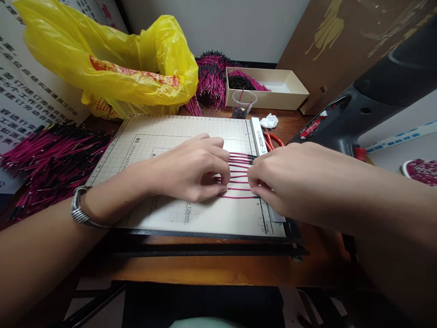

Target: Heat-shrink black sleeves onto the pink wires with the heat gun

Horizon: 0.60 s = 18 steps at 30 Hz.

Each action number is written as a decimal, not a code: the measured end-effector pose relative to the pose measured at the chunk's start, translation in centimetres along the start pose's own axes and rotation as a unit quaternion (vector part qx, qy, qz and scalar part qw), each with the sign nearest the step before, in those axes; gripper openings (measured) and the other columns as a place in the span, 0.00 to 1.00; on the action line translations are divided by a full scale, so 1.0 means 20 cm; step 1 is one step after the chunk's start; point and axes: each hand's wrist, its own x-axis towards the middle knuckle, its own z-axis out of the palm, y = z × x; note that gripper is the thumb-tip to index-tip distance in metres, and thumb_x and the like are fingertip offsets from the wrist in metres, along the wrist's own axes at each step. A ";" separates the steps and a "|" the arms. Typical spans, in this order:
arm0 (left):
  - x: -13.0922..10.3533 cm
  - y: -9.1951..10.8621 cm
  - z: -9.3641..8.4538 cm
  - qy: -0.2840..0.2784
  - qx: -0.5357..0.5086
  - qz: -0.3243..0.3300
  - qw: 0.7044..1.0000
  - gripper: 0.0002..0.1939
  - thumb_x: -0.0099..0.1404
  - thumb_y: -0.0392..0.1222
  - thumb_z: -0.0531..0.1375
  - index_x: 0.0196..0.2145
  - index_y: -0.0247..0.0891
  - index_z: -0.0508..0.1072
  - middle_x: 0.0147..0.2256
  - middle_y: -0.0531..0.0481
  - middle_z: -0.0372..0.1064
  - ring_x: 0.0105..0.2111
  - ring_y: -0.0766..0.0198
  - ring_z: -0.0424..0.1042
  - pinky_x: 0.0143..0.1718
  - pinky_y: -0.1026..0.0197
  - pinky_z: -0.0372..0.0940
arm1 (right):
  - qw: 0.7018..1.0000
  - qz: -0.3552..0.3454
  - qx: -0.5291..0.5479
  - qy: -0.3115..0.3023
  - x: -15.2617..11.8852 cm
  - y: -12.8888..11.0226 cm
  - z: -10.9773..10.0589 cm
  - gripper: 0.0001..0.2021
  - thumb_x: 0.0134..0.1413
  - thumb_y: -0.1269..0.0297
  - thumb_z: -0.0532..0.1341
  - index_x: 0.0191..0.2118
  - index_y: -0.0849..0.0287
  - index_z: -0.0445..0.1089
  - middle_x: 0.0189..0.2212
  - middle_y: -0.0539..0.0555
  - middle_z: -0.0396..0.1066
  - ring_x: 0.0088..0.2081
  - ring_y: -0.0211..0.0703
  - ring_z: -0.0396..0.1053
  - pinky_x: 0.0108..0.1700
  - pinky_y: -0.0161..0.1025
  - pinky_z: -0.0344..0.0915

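Several thin magenta wires (241, 171) lie side by side across the cream gridded board of a paper trimmer (211, 216). Black sleeves show on the right ends of some wires, by the trimmer's metal edge strip (258, 136). My left hand (194, 168) rests on the board with curled fingers, thumb and forefinger closed on a wire near the front of the row. At the right end of the row, my right hand (273, 177) pinches a wire end with thumb and forefinger; its fingertips partly hide that end.
A yellow plastic bag (136, 86) stands behind the board. Bundles of black-tipped wires (58, 159) lie at left, with more (213, 82) at the back. A cardboard tray (287, 86), plastic cup (244, 102), crumpled tissue (269, 120), red-handled tool (273, 140) and dark machine (385, 77) occupy the back and right.
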 end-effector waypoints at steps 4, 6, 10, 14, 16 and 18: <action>0.00 -0.01 0.00 0.005 0.020 -0.009 1.000 0.08 0.68 0.34 0.63 0.31 0.39 0.79 0.28 0.52 0.75 0.31 0.60 0.63 0.37 0.55 0.55 | 1.000 0.027 0.001 -0.010 0.00 0.00 0.00 0.13 0.56 0.76 0.59 0.22 0.56 0.70 0.18 0.49 0.66 0.19 0.37 0.49 0.24 0.39 0.47; 0.00 -0.01 0.00 0.002 0.025 -0.020 0.999 0.08 0.69 0.35 0.63 0.31 0.40 0.79 0.28 0.52 0.75 0.31 0.60 0.63 0.37 0.55 0.56 | 0.999 0.040 0.005 -0.020 0.00 0.00 -0.02 0.12 0.57 0.73 0.58 0.24 0.56 0.71 0.21 0.51 0.69 0.21 0.38 0.53 0.26 0.40 0.48; 0.00 -0.02 0.00 0.004 0.020 -0.019 1.000 0.08 0.70 0.38 0.62 0.32 0.40 0.80 0.29 0.51 0.75 0.32 0.60 0.63 0.38 0.55 0.57 | 0.997 0.070 -0.018 -0.024 -0.01 -0.01 -0.06 0.12 0.58 0.68 0.59 0.23 0.56 0.70 0.22 0.54 0.70 0.24 0.42 0.59 0.28 0.42 0.50; -0.01 -0.02 -0.01 0.018 0.010 -0.027 0.999 0.10 0.71 0.40 0.60 0.32 0.40 0.80 0.26 0.51 0.72 0.31 0.59 0.63 0.39 0.55 0.58 | 1.000 0.010 0.006 0.007 -0.03 0.00 -0.01 0.12 0.56 0.69 0.60 0.22 0.55 0.70 0.19 0.50 0.67 0.19 0.39 0.49 0.24 0.42 0.45; -0.01 -0.02 -0.01 0.027 0.003 -0.028 0.999 0.10 0.70 0.39 0.59 0.32 0.40 0.79 0.25 0.51 0.70 0.30 0.59 0.62 0.39 0.54 0.59 | 0.999 -0.013 0.013 0.040 -0.04 0.01 0.04 0.13 0.56 0.71 0.60 0.21 0.55 0.69 0.17 0.49 0.64 0.19 0.38 0.45 0.23 0.42 0.43; -0.01 -0.02 -0.01 0.032 -0.003 -0.025 0.999 0.10 0.70 0.38 0.59 0.32 0.40 0.79 0.25 0.52 0.70 0.30 0.59 0.62 0.40 0.54 0.60 | 0.998 -0.014 0.006 0.056 -0.04 0.01 0.06 0.15 0.56 0.72 0.59 0.19 0.55 0.66 0.16 0.49 0.61 0.18 0.38 0.43 0.23 0.42 0.42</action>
